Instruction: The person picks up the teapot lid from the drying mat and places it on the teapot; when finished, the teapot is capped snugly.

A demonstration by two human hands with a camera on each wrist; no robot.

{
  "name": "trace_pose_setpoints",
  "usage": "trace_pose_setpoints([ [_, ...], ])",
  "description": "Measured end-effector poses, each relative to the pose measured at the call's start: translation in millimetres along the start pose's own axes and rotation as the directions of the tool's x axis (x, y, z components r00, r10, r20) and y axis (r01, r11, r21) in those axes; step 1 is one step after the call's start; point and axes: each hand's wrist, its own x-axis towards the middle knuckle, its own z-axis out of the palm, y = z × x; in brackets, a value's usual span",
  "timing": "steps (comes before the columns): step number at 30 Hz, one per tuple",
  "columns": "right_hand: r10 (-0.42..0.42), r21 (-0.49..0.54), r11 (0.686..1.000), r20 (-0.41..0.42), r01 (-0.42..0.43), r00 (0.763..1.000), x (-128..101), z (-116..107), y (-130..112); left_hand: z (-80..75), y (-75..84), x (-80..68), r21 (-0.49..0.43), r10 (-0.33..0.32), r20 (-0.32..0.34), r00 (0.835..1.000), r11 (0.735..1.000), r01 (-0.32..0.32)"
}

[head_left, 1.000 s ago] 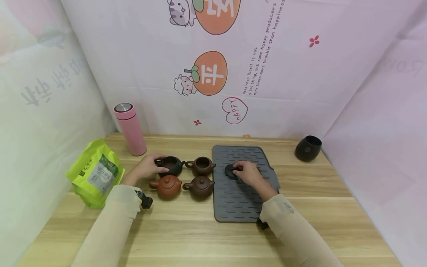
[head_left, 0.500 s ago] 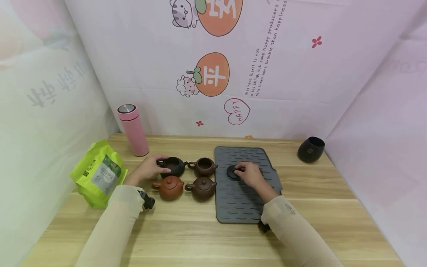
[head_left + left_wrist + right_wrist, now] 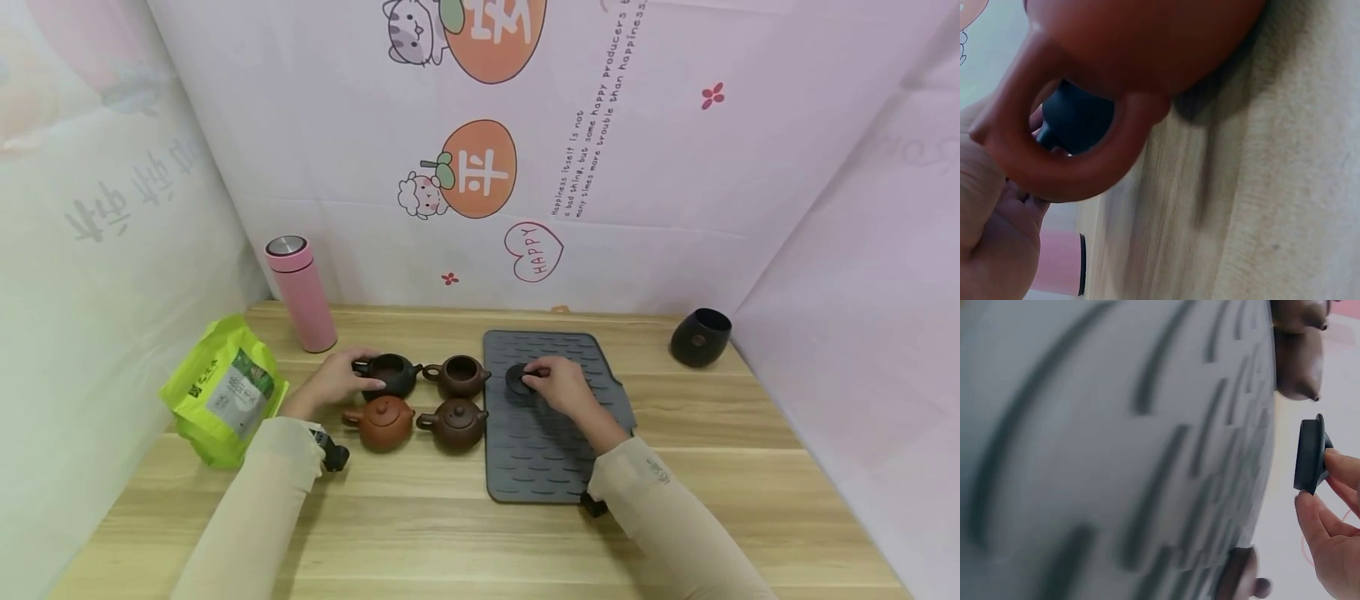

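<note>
My left hand (image 3: pixel 351 377) grips the lidless black teapot (image 3: pixel 392 374) at its handle side on the wooden table (image 3: pixel 450 533). In the left wrist view the red-orange teapot's handle (image 3: pixel 1066 162) fills the frame, and the black teapot (image 3: pixel 1079 119) shows through its loop. With its fingertips, my right hand (image 3: pixel 546 382) pinches the black lid (image 3: pixel 517 378) by its knob. The right wrist view shows this lid (image 3: pixel 1308 455) raised clear of the grey ribbed mat (image 3: pixel 1116 456).
A lidless brown teapot (image 3: pixel 459 375), a lidded brown one (image 3: pixel 454 423) and the red-orange one (image 3: pixel 382 422) stand beside the mat (image 3: pixel 540 467). A pink flask (image 3: pixel 302 293) and green packet (image 3: pixel 223 390) are left, a black cup (image 3: pixel 700 336) far right. A brown lid (image 3: pixel 1238 581) lies on the mat.
My right hand has lifted the black lid off the mat and drawn it slightly away from me. The left hand has stayed on the black teapot.
</note>
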Motion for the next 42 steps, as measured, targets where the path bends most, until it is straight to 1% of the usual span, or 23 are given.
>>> trace_pose_setpoints([
  [4,-0.034,-0.003,0.999,0.001,0.034,0.999,-1,-6,-13,-0.5,0.5,-0.6,0.001,0.005,0.000,1.000,1.000,-0.005],
  [7,-0.041,0.003,0.999,0.014,0.041,0.999,0,-9,-23,-1.2,0.6,-0.6,0.000,0.003,0.004,1.000,1.000,-0.003],
  [14,-0.087,0.022,0.996,0.020,0.087,0.996,6,-7,-46,-1.7,-2.9,1.9,-0.016,0.003,0.004,1.000,1.000,-0.003],
  [22,-0.087,0.047,0.995,0.055,0.085,0.995,9,-5,-74,-1.8,-7.2,4.7,-0.040,0.032,0.005,0.999,0.999,-0.031],
  [28,-0.093,0.041,0.995,0.068,0.091,0.993,15,3,-91,-3.4,-11.3,5.0,-0.052,0.057,0.002,0.998,0.997,-0.056],
  [33,-0.081,0.052,0.996,0.078,0.077,0.994,19,12,-104,-4.4,-11.4,4.2,-0.067,0.054,0.010,0.999,0.996,-0.053],
  [39,-0.106,0.075,0.992,0.083,0.100,0.991,24,27,-117,-2.6,-11.5,3.2,-0.081,0.036,0.004,0.999,0.996,-0.035],
  [42,-0.119,0.095,0.989,0.086,0.111,0.989,27,37,-124,-2.3,-12.9,2.1,-0.067,0.042,0.000,0.999,0.997,-0.042],
])
